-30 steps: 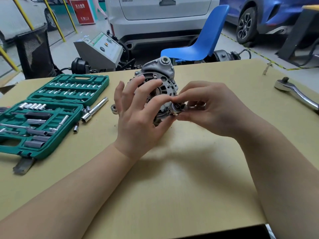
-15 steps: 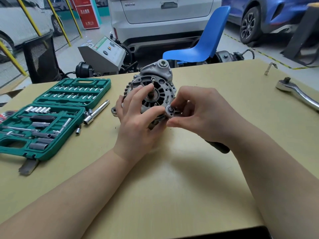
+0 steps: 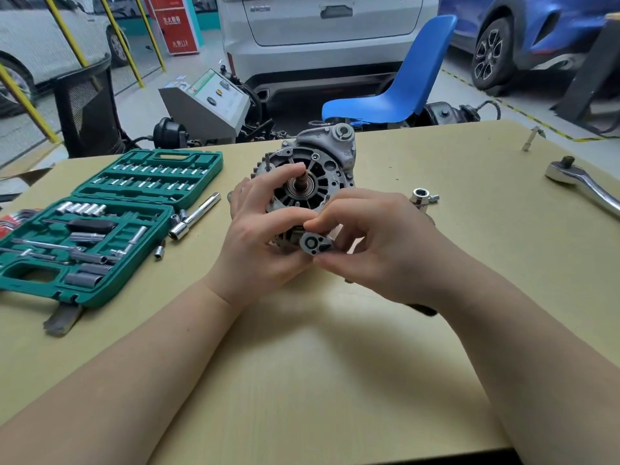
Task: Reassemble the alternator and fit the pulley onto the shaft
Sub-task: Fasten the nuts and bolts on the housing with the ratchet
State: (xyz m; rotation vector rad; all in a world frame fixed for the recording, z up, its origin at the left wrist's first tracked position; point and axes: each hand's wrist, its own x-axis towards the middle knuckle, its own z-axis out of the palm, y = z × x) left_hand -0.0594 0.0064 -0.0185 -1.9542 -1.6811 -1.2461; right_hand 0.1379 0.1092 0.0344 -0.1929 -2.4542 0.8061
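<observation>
Both hands are working: the left hand (image 3: 258, 236) is gripping the heavy, rigid alternator (image 3: 308, 182) by its housing, the right hand (image 3: 379, 243) is pinching a small ratchet head (image 3: 314, 244), likely slippery.

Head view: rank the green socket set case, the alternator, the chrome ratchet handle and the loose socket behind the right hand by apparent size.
1. green socket set case
2. alternator
3. chrome ratchet handle, cut off by the frame edge
4. loose socket

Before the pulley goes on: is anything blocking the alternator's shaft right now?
Partly. The left hand grips the alternator, and its fingertips lie against the shaft. The right hand pinches a small ratchet head below it. No pulley is visible.
</observation>
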